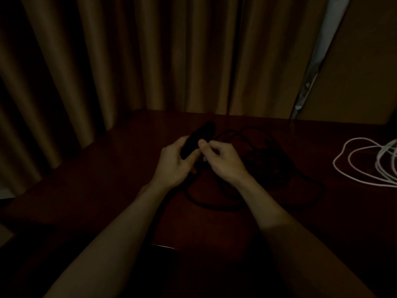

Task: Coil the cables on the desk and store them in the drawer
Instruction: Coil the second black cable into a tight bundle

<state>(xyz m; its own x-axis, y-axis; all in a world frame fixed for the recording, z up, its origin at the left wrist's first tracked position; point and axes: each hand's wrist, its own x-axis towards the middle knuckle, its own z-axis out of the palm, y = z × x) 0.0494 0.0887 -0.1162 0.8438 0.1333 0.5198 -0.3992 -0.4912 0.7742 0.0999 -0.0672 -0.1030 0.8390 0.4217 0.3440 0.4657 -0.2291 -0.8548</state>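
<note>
Gripped in the left hand (175,162), fingers and thumb curled round it: a black bundle (196,140), oblong, matte and rounded at the far end, lifted just above the tabletop (107,179); too dark to tell whether wound cord or a solid block. Close against it from the right, the right hand (223,160), fingers curled inward, thumb and forefinger pinching at the bundle's near side, with a small pale speck under the fingertips, too small to make out. Trailing from beneath both hands, a black cable (206,204), thin, smooth and rubbery, lying in loose uneven loops across the middle of the tabletop, partly lost in shadow. Well apart, at the right edge, a white cable (380,168), slim and glossy, spread in several overlapping oval loops flat on the wood and cut off by the frame. Underneath all of it, dark reddish-brown wood, polished, with a faint sheen near the front edge. Behind, a tan curtain (129,61) of heavy cloth hanging in deep vertical folds down to the back of the tabletop. To the right, a plain flat brown wall (365,72), and between it and the curtain a narrow pale strip (324,39) running slantwise. Very dim light throughout.
</note>
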